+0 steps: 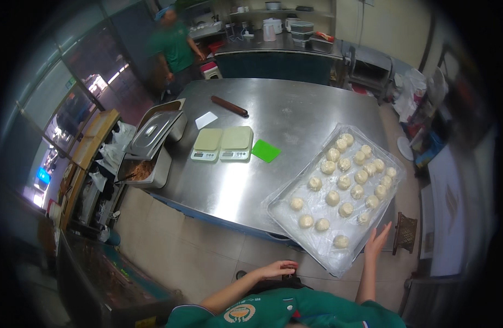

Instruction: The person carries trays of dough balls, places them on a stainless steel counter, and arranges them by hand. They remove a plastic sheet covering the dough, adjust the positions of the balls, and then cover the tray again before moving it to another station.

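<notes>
A metal tray (322, 256) lined with clear plastic film lies aslant, its near corner past the front edge of the stainless steel table (284, 110). Several pale dough balls (332, 198) are spread over it, crowded along the right side and sparser near me. My right hand (377, 242) is beside the tray's lower right edge, fingers spread and holding nothing; whether it touches the rim I cannot tell. In front of my body, left of the tray's near corner, my left hand (278, 268) is empty, with fingers loosely bent.
Two kitchen scales (236, 139) stand near a green dough scraper (266, 151), a white scraper (206, 120) and a rolling pin (229, 106). At left, a steel pan (163, 172) of minced filling is partly covered by lids (153, 131). A person (175, 47) stands beyond the table.
</notes>
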A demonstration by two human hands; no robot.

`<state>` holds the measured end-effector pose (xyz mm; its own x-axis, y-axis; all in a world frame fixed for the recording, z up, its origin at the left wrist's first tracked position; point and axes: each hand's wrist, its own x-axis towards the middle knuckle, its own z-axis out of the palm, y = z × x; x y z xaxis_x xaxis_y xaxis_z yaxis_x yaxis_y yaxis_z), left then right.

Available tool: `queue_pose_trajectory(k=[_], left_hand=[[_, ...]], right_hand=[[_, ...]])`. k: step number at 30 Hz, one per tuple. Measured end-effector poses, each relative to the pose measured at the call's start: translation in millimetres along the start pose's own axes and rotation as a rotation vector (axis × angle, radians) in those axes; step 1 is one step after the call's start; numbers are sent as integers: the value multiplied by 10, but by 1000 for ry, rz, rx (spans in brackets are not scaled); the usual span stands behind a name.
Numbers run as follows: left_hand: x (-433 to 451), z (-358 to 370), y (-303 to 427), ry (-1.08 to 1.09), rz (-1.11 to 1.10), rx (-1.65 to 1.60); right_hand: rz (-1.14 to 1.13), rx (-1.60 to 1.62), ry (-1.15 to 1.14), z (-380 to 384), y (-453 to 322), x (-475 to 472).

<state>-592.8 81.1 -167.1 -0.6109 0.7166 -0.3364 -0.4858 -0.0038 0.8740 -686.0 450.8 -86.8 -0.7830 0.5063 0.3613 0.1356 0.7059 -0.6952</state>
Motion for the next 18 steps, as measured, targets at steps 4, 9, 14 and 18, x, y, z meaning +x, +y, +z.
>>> queue_pose_trajectory(k=[4, 9, 14, 18], left_hand=[[-463, -302, -483, 438, -114, 314], [-1619, -535, -1470, 823, -432, 493], [-2799, 4, -2248, 1115, -773, 362], [-3285, 560, -2831, 1180, -900, 185]], right_hand=[[-338, -134, -191, 69, -355, -445], [-585, -238, -488, 351, -893, -1164], [-708, -349, -530, 486, -846, -1311], [-810, -321, -454, 568, -673, -1245]])
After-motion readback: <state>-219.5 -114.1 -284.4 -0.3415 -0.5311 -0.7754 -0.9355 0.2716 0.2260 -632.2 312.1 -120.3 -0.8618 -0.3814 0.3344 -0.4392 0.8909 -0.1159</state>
